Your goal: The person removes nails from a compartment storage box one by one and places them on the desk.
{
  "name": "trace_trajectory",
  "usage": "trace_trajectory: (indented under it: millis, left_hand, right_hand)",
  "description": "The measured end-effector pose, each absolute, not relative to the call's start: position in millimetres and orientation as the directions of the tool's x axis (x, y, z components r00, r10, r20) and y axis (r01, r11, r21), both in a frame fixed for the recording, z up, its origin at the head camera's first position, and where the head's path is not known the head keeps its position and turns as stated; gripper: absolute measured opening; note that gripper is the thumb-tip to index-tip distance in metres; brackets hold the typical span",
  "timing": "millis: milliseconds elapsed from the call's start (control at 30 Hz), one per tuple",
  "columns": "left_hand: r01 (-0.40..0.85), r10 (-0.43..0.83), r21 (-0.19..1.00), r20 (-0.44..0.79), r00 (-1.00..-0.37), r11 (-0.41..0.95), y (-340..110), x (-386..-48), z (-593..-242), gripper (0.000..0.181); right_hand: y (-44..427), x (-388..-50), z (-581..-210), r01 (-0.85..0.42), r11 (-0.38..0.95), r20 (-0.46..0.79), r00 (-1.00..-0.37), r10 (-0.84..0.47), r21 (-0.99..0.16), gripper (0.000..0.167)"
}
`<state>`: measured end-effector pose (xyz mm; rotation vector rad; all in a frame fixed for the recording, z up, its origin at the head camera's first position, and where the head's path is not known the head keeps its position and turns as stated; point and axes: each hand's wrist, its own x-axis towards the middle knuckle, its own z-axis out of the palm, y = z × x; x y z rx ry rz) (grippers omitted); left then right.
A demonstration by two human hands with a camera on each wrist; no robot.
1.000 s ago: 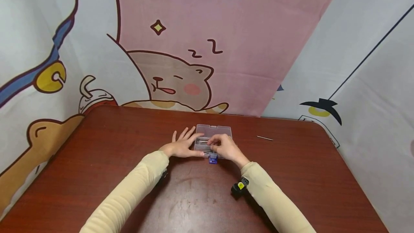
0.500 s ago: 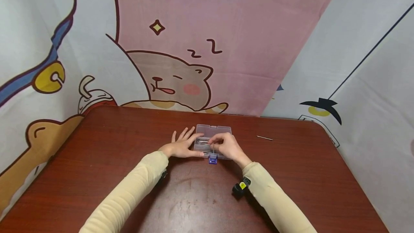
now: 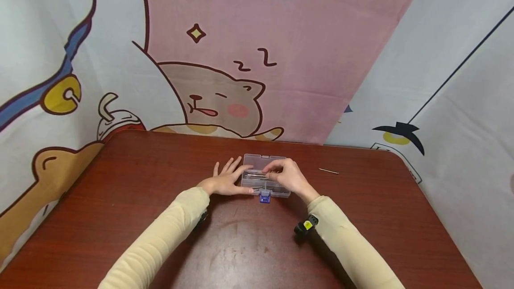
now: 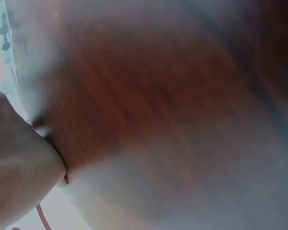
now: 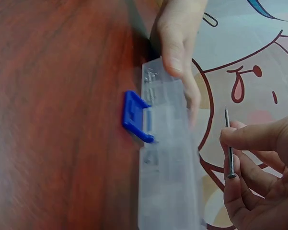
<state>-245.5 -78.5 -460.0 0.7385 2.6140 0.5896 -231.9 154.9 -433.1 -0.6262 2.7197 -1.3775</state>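
A clear plastic box [image 3: 277,189] with compartments and a blue latch [image 3: 264,199] stands on the table, its lid [image 3: 257,161] raised at the back. Thin metal nails [image 3: 253,175] lie in its left compartments. My left hand [image 3: 225,183] rests at the box's left end, fingers spread and straight, the thumb by the front edge. Over the right part of the box, my right hand [image 3: 291,176] pinches a nail [image 5: 230,153] between thumb and fingers; the right wrist view shows its head and point. In the left wrist view, only part of the left hand [image 4: 21,163] appears.
A single nail [image 3: 329,171] lies on the brown table [image 3: 168,159] to the right of the box. A printed cloth [image 3: 321,48] hangs behind the table's far edge.
My right hand has shifted right and slightly away over the box, uncovering more of the right front compartment. The left hand stays in place.
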Motion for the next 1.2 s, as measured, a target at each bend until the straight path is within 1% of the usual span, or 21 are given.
trace_trajectory:
  millis: [400,500,900,1033,1200]
  left_hand:
    - [0.420,0.564,0.489,-0.192,-0.803,0.764,-79,-245,-461,0.082]
    - [0.430,0.566,0.484,-0.178,-0.805,0.762,-79,-245,-462,0.082]
    - [0.440,0.573,0.493,-0.156,-0.804,0.751,-81,-246,-464,0.082]
    - [0.437,0.568,0.488,-0.155,-0.808,0.756,-81,-246,-464,0.082]
    - [0.438,0.565,0.487,-0.147,-0.812,0.756,-81,-245,-464,0.082]
  right_hand:
    - [173,-237,-421,-0.326,0.574,0.132,-0.926,-0.354,-0.751,0.010]
    - [178,-238,-421,-0.310,0.583,0.117,-0.931,-0.345,-0.751,0.010]
    - [210,-242,-424,-0.355,0.632,0.146,-0.922,-0.359,-0.688,0.009]
    - [222,-245,-425,-0.348,0.661,0.137,-0.927,-0.350,-0.665,0.009]
    - [235,-246,-424,-0.328,0.674,0.129,-0.936,-0.328,-0.662,0.009]
